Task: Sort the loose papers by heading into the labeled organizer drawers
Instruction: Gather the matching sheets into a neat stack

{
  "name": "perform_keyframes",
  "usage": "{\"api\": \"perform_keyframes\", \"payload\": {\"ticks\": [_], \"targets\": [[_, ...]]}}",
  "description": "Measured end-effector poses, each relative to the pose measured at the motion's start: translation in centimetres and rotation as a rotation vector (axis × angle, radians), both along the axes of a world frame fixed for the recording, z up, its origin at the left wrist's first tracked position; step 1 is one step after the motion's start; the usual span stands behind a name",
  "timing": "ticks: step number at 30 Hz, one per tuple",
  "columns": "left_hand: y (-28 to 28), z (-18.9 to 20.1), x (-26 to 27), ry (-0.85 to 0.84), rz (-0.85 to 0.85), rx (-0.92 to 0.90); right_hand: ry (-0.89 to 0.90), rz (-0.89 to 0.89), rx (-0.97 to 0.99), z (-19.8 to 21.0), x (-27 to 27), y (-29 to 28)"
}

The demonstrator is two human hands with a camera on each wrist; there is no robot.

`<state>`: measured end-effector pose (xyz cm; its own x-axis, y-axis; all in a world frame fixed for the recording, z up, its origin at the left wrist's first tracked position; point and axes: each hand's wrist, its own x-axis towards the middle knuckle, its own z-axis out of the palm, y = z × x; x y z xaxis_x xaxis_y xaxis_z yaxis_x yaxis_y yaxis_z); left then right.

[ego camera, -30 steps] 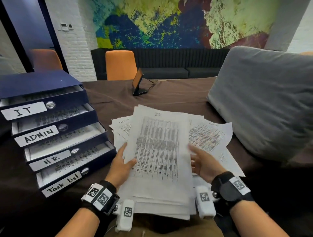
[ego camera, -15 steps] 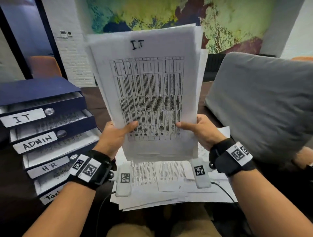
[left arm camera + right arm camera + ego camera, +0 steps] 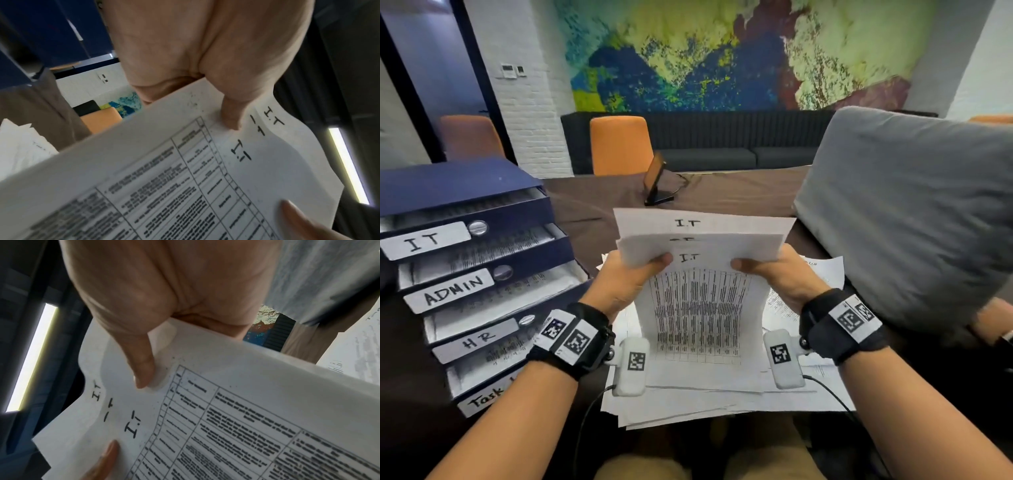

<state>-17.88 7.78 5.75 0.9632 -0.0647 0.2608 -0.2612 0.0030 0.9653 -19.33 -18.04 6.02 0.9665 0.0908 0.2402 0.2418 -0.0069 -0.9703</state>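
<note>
I hold a fanned stack of white sheets headed "I.T" [image 3: 698,298] upright over the loose papers [image 3: 722,401] on the table. My left hand [image 3: 633,277] pinches its upper left edge, thumb on the front. My right hand [image 3: 774,274] pinches the upper right edge the same way. The wrist views show each thumb pressed on the I.T sheets [image 3: 205,178] [image 3: 226,418]. At the left stands the blue organizer [image 3: 465,274], its drawers pulled out and labelled IT [image 3: 424,240], ADMIN [image 3: 453,289], HR [image 3: 476,339] and Task list [image 3: 486,399], each holding papers.
A large grey cushion [image 3: 911,212] crowds the right side of the brown table [image 3: 722,195]. A small tilted screen on a stand [image 3: 657,181] sits at the table's far middle. Orange chairs [image 3: 619,144] and a dark sofa stand beyond.
I gathered the I.T sheets off the pile, raised them high in front of my face, then brought them down. Both hands slid from the lower sides to the top edge, and the sheets are fanned.
</note>
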Motion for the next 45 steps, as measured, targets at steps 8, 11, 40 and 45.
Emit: {"api": "perform_keyframes", "payload": {"ticks": [8, 11, 40, 45], "targets": [[-1.2, 3.5, -0.6, -0.189, 0.131, -0.061, -0.046, -0.025, -0.110, 1.6, 0.1, 0.3], [-1.0, 4.8, -1.2, -0.211, 0.103, -0.116, -0.098, -0.077, -0.059, 1.8, 0.2, 0.4], [0.3, 2.8, -0.1, -0.032, -0.019, 0.017, -0.048, -0.036, -0.062, 0.9, 1.5, 0.6], [0.0, 3.1, 0.4, -0.020, 0.028, 0.040, -0.040, -0.009, -0.108, 0.5, 1.9, 0.6]]}}
